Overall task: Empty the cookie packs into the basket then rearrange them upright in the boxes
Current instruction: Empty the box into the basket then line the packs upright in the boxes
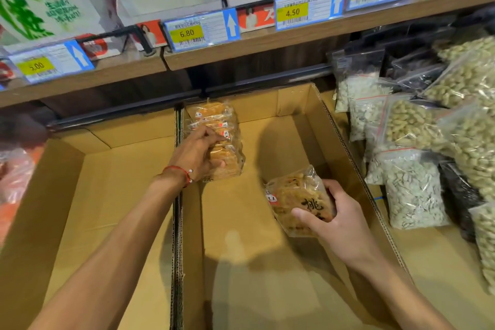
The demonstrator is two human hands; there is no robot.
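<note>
**Q:** Status? Big stuff first.

**Me:** Two open cardboard boxes are sitting side by side under the shelf (pixel 267 37). The left box (pixel 112 195) is showing bare floor. The right box (pixel 254 262) is holding the packs. Clear seed and nut bags (pixel 412 190) are piling up just right of it.

**Q:** Where are the packs exactly?

**Me:** A row of cookie packs (pixel 214 120) is standing upright in the right box's back-left corner, against the wall beside the left box. A single cookie pack (pixel 297 195) is tilting over the box floor, mid-right, apart from the row. Can't tell if it's touching the floor.

**Q:** Hands?

**Me:** My left hand (pixel 197 153) is gripping the near end of the row, fingers curling over the top, thumb pressing the front face. My right hand (pixel 340 220) is clutching the single cookie pack from its right side, thumb lying across the printed face, fingers wrapping the far edge.

**Q:** Small stuff?

**Me:** Price tags (pixel 202 29) are hanging along the shelf edge. A red cord bracelet (pixel 178 170) is sitting on my left wrist.
</note>
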